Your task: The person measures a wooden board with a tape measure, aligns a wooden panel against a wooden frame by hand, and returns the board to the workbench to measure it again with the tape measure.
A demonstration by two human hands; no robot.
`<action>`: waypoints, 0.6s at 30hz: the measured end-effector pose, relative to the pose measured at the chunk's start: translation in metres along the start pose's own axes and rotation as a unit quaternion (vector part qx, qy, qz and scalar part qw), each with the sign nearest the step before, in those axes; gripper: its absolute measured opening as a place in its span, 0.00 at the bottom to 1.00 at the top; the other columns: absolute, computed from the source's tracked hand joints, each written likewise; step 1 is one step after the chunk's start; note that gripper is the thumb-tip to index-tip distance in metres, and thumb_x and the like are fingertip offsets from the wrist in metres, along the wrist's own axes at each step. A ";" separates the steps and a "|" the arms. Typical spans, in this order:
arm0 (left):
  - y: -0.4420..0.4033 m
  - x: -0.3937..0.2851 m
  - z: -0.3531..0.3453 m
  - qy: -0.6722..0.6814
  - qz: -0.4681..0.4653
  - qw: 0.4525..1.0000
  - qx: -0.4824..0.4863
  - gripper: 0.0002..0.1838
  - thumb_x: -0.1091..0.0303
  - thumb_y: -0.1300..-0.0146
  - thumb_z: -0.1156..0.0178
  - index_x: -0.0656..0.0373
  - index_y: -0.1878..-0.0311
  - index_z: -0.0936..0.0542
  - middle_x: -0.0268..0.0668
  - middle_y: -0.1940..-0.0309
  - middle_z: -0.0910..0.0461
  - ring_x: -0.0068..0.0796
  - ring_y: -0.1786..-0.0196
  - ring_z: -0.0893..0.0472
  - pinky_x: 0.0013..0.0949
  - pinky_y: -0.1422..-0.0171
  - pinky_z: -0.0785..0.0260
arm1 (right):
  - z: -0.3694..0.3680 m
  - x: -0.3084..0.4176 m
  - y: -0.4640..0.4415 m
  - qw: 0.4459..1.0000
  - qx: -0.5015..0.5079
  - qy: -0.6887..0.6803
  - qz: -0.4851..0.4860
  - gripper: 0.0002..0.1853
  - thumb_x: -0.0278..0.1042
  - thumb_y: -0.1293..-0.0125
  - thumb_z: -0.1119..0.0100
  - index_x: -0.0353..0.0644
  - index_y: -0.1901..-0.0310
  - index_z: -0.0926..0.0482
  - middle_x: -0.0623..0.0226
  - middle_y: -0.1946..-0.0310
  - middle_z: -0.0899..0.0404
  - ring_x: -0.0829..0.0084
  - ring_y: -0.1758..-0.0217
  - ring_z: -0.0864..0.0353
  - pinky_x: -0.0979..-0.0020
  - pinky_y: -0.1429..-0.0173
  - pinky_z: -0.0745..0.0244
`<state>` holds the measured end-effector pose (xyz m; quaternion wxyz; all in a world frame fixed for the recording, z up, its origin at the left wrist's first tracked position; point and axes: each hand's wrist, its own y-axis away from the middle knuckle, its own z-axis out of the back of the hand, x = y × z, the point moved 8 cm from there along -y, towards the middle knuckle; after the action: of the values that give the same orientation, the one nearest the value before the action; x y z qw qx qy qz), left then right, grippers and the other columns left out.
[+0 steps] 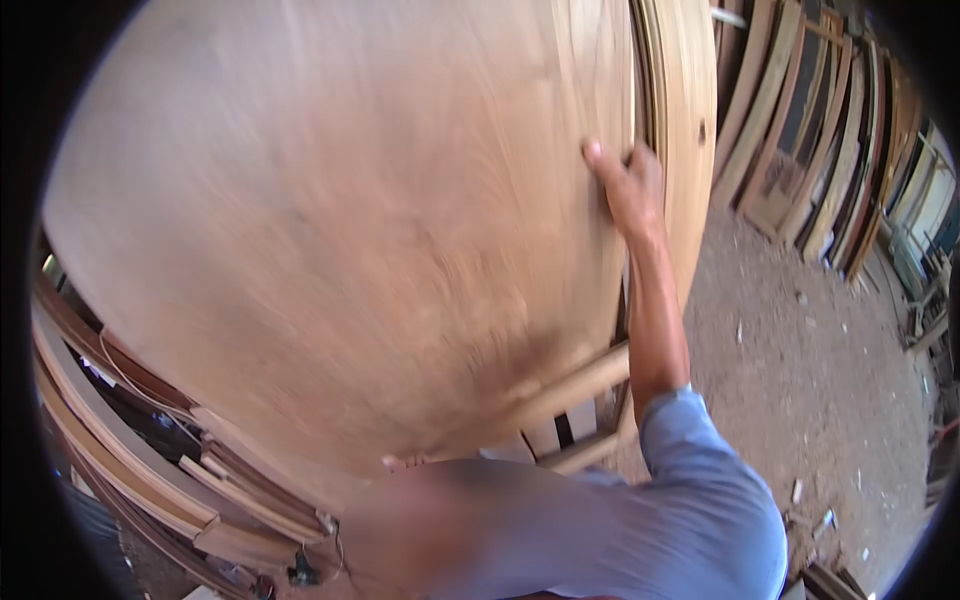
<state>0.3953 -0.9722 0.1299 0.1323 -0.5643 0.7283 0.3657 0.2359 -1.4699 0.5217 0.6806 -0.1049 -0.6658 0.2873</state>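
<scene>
The panel [400, 220] is a wide sheet of light wood with visible grain. It fills the centre and left of the view; its surface is partly blurred. The right hand [630, 188] is clamped on the panel's right edge, thumb on the top face and fingers bent at the edge. The right forearm extends to a rolled blue sleeve [690, 430]. The left hand [406, 462] shows only as fingertips at the panel's near edge; whether it is open or closed cannot be told.

A light board [685, 160] with a dark knot lies along the right side of the panel, with narrow grooved strips [652, 75] between them. Below the panel's near right part, wooden bars [580, 385] of a frame are visible.

At lower left, long timber pieces [150, 470] lie side by side, with a thin cord [135, 385] over them and a small black object [303, 570] near their ends. At upper right, planks and door frames [810, 130] stand in a row. The dirt floor [800, 360] carries scattered wood scraps [825, 522].
</scene>
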 end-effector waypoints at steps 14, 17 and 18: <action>-0.001 -0.013 -0.001 -0.066 0.017 0.998 -0.007 0.30 0.40 0.46 0.36 0.58 0.53 0.26 0.34 0.65 0.25 0.29 0.59 0.25 0.33 0.49 0.29 | 0.016 0.068 0.004 0.995 -0.060 -0.062 0.053 0.23 0.52 0.40 0.36 0.40 0.78 0.25 0.77 0.87 0.32 0.84 0.85 0.38 0.76 0.83 0.46; 0.003 -0.004 0.008 -0.071 0.033 0.996 -0.036 0.29 0.41 0.44 0.37 0.58 0.53 0.26 0.34 0.64 0.25 0.29 0.59 0.25 0.33 0.49 0.28 | 0.016 0.061 0.005 0.995 -0.043 -0.084 0.037 0.21 0.50 0.39 0.36 0.39 0.77 0.24 0.79 0.86 0.32 0.86 0.85 0.39 0.76 0.82 0.47; 0.007 0.001 0.006 -0.070 0.041 0.996 -0.026 0.32 0.41 0.45 0.36 0.60 0.52 0.28 0.35 0.62 0.27 0.30 0.58 0.26 0.34 0.48 0.27 | 0.016 0.056 0.005 0.995 -0.040 -0.084 0.034 0.21 0.50 0.39 0.36 0.39 0.77 0.24 0.79 0.86 0.32 0.86 0.85 0.39 0.76 0.82 0.47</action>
<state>0.3871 -0.9688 0.1279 0.1534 -0.5102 0.7300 0.4280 0.2164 -1.4404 0.5677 0.6073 -0.1302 -0.7276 0.2914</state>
